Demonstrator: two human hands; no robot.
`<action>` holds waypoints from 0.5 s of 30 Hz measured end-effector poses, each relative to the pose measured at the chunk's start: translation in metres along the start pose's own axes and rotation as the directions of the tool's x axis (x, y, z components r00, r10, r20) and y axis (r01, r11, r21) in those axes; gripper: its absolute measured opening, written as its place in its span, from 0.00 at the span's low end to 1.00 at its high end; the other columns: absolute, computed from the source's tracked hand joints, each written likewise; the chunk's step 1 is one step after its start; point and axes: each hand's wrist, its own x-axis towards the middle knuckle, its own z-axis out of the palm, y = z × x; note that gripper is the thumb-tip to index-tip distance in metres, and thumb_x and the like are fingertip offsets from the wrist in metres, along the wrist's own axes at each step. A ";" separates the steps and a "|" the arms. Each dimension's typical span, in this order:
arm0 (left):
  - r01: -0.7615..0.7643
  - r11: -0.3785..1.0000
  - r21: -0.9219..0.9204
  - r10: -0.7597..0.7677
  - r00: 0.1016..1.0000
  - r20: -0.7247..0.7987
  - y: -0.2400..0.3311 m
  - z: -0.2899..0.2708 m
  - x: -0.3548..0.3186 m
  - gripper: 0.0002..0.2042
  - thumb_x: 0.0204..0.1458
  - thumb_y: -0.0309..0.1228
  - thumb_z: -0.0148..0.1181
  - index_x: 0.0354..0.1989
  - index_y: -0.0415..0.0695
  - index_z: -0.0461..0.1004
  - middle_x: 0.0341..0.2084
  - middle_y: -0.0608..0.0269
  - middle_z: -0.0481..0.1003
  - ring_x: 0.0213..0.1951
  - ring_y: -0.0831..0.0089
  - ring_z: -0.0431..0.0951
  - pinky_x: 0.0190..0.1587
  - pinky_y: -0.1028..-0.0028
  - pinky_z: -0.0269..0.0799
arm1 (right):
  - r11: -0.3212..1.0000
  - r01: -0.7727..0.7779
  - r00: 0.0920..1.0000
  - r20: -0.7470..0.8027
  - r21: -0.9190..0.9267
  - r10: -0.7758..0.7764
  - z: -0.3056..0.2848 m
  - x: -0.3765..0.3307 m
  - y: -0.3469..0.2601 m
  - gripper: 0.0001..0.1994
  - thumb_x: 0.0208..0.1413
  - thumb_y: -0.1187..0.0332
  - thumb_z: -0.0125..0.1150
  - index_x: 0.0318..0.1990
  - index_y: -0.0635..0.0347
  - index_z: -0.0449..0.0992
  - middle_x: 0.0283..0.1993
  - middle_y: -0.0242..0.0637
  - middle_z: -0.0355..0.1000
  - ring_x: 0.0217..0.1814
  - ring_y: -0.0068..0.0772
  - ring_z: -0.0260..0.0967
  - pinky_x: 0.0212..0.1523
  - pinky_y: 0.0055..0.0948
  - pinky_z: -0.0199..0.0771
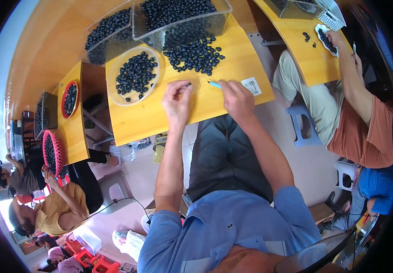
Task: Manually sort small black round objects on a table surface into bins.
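My left hand (177,101) is closed in a pinch above the yellow table, with one small dark ball (188,84) between thumb and fingertips. My right hand (237,99) grips a slim tool with a light-blue handle (215,84), its dark tip pointing left toward my left hand. Just beyond both hands lies a loose heap of dark round balls (192,57), blue-black and berry-like. To the left of my left hand, a shallow clear round tray (110,86) holds more of them. Small crumbs are scattered on the wood near the tool's tip.
Two clear bins (135,27) filled with dark balls stand at the table's far side. A white label (251,86) lies near its right edge. Co-workers sit left and right, one beside a pink basket (59,152). A blue stool (302,127) stands on the floor at right.
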 end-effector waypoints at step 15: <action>-0.545 0.837 0.042 0.547 0.836 -0.054 0.166 -0.081 0.030 0.08 0.62 0.32 0.67 0.34 0.42 0.80 0.34 0.56 0.79 0.39 0.63 0.80 0.43 0.67 0.77 | 1.000 0.003 0.999 -0.037 -0.002 -0.003 0.000 -0.003 0.006 0.14 0.50 0.77 0.63 0.46 0.59 0.82 0.36 0.34 0.75 0.40 0.38 0.77 0.40 0.37 0.79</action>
